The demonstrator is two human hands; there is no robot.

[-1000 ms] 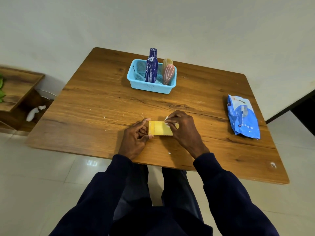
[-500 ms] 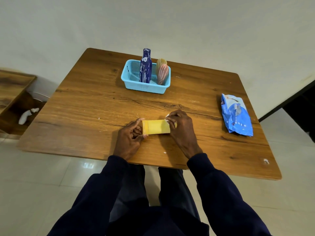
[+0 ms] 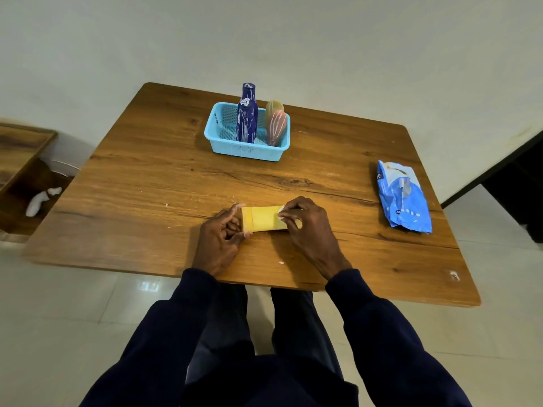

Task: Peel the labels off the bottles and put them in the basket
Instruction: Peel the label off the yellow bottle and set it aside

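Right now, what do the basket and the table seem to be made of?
The basket looks like moulded light-blue plastic: its walls are a fine perforated mesh with a smooth rim. The table looks like wood or a wood-look laminate, matte, with visible grain, dark knots and a thin edge; which one cannot be told.

Between the two hands near the front edge and the blue basket (image 3: pixel 232 148) at the far side, the wooden table (image 3: pixel 152 183) lies bare, a wide open lane. Inside the basket, a tall dark-blue bottle (image 3: pixel 247 117) and two ribbed bottles (image 3: pixel 276 127) stand toward its right, leaving its left part free. A crumpled blue bag (image 3: pixel 404 198) blocks the table's right edge.
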